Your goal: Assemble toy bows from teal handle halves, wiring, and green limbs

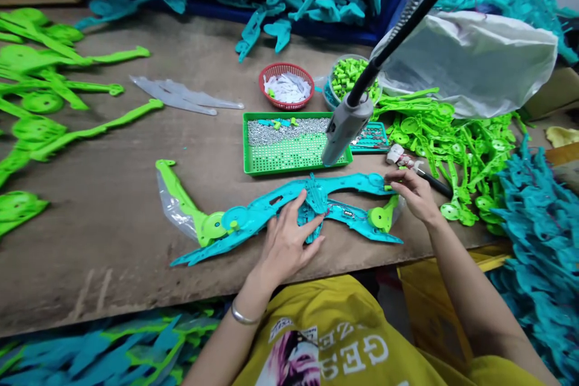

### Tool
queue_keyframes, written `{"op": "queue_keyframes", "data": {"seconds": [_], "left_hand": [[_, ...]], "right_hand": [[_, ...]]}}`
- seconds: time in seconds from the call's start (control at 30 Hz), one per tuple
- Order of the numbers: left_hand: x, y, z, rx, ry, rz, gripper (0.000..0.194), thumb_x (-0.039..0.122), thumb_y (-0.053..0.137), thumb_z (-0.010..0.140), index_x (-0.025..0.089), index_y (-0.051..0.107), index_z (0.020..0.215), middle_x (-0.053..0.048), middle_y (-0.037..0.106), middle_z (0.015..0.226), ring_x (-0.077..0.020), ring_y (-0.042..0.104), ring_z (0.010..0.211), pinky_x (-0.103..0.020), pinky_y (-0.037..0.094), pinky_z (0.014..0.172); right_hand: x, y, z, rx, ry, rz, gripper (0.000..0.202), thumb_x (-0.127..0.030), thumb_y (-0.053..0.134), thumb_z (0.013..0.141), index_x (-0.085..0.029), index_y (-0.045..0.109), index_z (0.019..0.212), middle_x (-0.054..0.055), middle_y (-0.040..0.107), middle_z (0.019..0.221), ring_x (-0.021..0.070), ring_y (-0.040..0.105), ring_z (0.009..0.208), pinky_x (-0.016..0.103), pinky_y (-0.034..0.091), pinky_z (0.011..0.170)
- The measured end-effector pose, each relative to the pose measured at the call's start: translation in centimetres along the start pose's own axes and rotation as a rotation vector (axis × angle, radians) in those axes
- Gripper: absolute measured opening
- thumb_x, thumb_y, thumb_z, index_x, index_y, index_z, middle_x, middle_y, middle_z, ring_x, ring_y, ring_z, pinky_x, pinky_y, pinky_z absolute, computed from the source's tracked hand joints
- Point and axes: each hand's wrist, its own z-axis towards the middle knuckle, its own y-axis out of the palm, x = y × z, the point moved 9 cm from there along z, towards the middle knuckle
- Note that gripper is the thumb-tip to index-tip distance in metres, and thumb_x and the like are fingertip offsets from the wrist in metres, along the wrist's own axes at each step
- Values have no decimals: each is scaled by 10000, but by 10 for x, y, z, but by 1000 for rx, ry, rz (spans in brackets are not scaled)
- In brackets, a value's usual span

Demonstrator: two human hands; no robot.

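Observation:
A turquoise plastic toy bow frame (256, 208) lies on the table in front of me. My left hand (289, 240) rests on its middle, fingers spread over the plastic. At its right end, my right hand (414, 193) pinches a small green plastic piece (388, 187) against the frame; the fingers partly hide it. A lime-green arm with a round base (212, 226) and a clear plastic strip (176, 208) sits at the frame's left end. Another lime-green part (381, 217) is at the right end, below my right hand. Thin wires run along the frame's right half.
Beyond the frame stand a green tray (289, 160) of screws, a red basket (263, 85) of pale strips and a tub of green pieces (350, 72). A hanging electric screwdriver (346, 129) comes down over the tray. Green parts (429, 132) lie heaped at right.

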Motion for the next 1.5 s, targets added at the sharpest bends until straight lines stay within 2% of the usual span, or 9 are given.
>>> {"op": "queue_keyframes", "data": {"seconds": [0.13,0.23,0.43,0.63,0.8,0.87,1.1,1.27,1.5], "left_hand": [[1,-1,1,-3,-5,19,361,354,628,931,302,698,1282,-209,329,1601,-426,498,1343,-489,516,843],[1,-1,1,-8,-6,35,354,355,634,929,301,703,1272,-206,327,1605,-415,506,1335,-489,518,850],[1,0,1,-15,-6,49,367,357,652,918,310,697,1280,-210,338,1597,-409,509,1332,-498,515,864],[1,0,2,-11,-4,52,344,357,645,922,304,711,1255,-216,341,1594,-412,506,1332,-511,502,873],[1,-1,2,0,6,45,342,354,630,931,302,708,1261,-222,343,1589,-413,502,1338,-512,493,875],[2,-1,2,-1,8,47,343,356,624,934,302,706,1263,-220,339,1592,-415,501,1339,-518,488,884],[1,-1,3,-4,-2,43,328,356,630,930,292,721,1239,-214,340,1597,-418,502,1337,-510,490,877],[1,-1,3,0,-5,43,328,355,638,925,295,724,1235,-199,334,1607,-414,508,1330,-507,490,887],[2,-1,3,-18,-5,52,347,350,636,926,293,710,1261,-216,326,1606,-423,492,1350,-512,486,881]], "right_hand": [[-16,0,3,-143,-80,-240,204,-328,676,835,-208,720,994,67,762,987,237,703,907,378,552,828],[-22,4,5,-197,-119,-289,157,-295,653,851,-202,732,949,70,766,974,238,704,907,381,542,834],[-12,1,13,-165,-63,-189,208,-347,634,892,-190,734,985,80,771,987,216,710,836,358,563,764],[-18,11,9,-271,-60,-411,176,-262,606,893,-196,720,1009,73,775,1004,231,713,867,372,538,807],[-16,0,12,-145,-52,-349,174,-265,614,884,-175,705,1003,73,759,924,189,682,740,321,527,698],[-14,-4,14,-139,-46,-288,165,-276,631,873,-177,713,977,65,754,892,181,675,717,307,526,666],[-50,2,18,-260,-267,-409,193,-180,569,881,-207,758,905,76,763,954,235,702,905,375,531,843],[-56,10,19,-326,-264,-536,171,-133,577,843,-197,718,915,62,749,872,215,689,773,325,500,731],[-63,26,15,-393,-333,-652,154,-89,529,842,-176,656,859,75,691,801,196,628,712,288,435,666]]}}
